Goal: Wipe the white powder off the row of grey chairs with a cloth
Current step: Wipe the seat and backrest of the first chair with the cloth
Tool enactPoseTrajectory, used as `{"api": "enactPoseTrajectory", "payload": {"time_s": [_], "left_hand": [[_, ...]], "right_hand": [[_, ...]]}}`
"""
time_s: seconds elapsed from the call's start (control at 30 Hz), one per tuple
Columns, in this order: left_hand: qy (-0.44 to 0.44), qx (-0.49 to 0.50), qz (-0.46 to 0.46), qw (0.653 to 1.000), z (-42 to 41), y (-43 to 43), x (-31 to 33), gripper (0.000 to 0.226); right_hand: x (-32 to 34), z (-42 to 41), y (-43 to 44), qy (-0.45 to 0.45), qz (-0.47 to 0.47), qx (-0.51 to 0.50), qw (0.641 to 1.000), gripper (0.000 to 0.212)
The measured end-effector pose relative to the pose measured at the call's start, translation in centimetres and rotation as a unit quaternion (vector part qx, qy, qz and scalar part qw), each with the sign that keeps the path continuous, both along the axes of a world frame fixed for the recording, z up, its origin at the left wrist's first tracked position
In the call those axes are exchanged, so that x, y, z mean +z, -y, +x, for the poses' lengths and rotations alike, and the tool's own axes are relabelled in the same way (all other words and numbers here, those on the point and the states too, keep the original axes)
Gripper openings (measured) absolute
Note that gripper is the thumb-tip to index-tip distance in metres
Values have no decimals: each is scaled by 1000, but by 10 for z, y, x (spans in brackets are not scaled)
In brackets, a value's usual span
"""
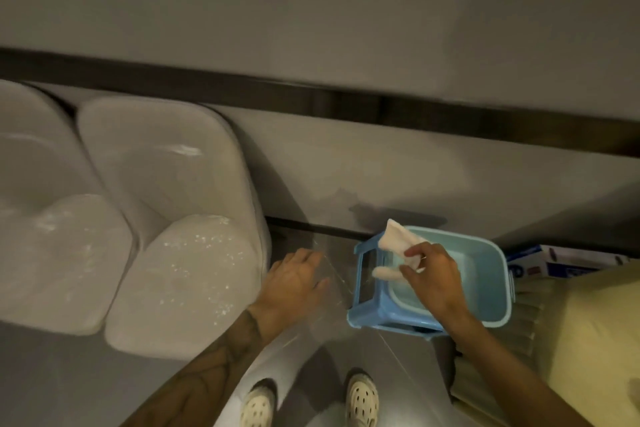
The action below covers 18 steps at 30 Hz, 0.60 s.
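Both hands are seen low in the view, above the grey floor point(69, 374). The right hand point(433, 277) is held over a pale blue basin point(481, 270), and a white cloth point(394, 241) is pinched between its thumb and fingertips; the cloth is crumpled, with one end raised over the basin's far rim and another end hanging below the fingers. The basin is set on a blue plastic stool point(374, 314). The left hand point(294, 282) is held palm down between the stool and the chairs, its fingers loosely bent, and nothing is seen in it.

Two grey chairs are set side by side on the left. The nearer chair point(173, 184) is just beside the left hand, and white powder point(201, 253) is scattered across its seat. Fainter white marks are seen on the farther chair point(45, 218). A blue and white box point(554, 265) is seen behind the basin, at the right. Two white perforated clogs point(362, 399) are visible at the bottom edge.
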<state>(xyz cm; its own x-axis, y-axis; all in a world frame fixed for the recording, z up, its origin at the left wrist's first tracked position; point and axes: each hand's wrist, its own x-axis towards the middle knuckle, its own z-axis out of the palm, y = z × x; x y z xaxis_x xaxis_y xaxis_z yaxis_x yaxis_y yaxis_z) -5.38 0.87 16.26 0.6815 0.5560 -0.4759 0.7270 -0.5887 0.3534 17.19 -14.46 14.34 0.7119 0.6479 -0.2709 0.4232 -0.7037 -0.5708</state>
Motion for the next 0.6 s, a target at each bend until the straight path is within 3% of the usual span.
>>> {"api": "enactPoseTrajectory", "payload": {"time_s": [0.33, 0.6], "left_hand": [[41, -19, 43, 998, -154, -70, 78, 63], [16, -44, 49, 998, -296, -139, 93, 63]], "right_hand": [[92, -179, -86, 11, 84, 27, 996, 25], [102, -316, -154, -40, 135, -26, 990, 27]]}}
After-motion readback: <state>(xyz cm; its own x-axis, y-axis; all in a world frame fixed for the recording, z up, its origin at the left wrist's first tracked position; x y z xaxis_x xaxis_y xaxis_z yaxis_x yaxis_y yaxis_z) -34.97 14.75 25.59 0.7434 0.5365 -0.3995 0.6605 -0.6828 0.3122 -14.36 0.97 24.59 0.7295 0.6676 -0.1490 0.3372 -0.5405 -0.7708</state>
